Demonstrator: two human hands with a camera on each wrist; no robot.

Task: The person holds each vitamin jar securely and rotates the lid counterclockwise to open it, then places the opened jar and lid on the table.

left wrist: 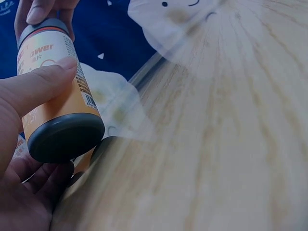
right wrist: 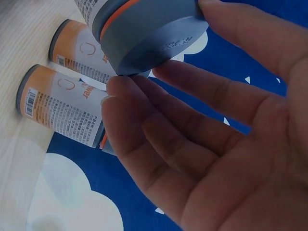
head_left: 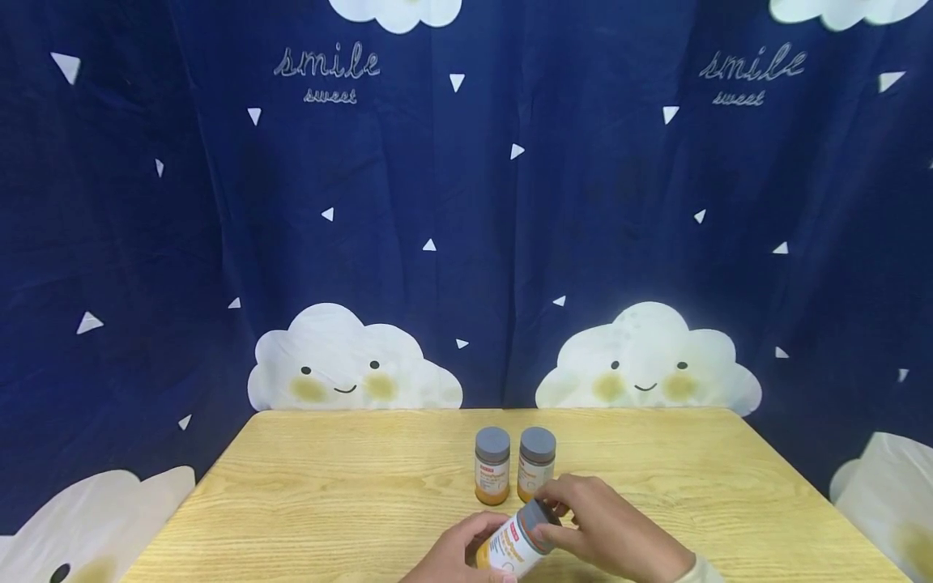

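Observation:
A supplement bottle (head_left: 513,544) with a white and orange label and a grey lid (right wrist: 149,41) is held tilted above the table's near side. My left hand (head_left: 453,557) grips it round its lower body, the thumb lying across the label in the left wrist view. At the top, my right hand (head_left: 601,530) pinches the lid between thumb and fingers. An orange ring shows just under the lid, which sits on the bottle. Two matching bottles stand upright behind the hands: the left one (head_left: 492,468) in full view, the right one (head_left: 537,461) partly hidden by my right hand.
The light wooden table (head_left: 350,478) runs back to a dark blue curtain (head_left: 466,178) printed with clouds and small white triangles. Both standing bottles are close together, just beyond the held bottle.

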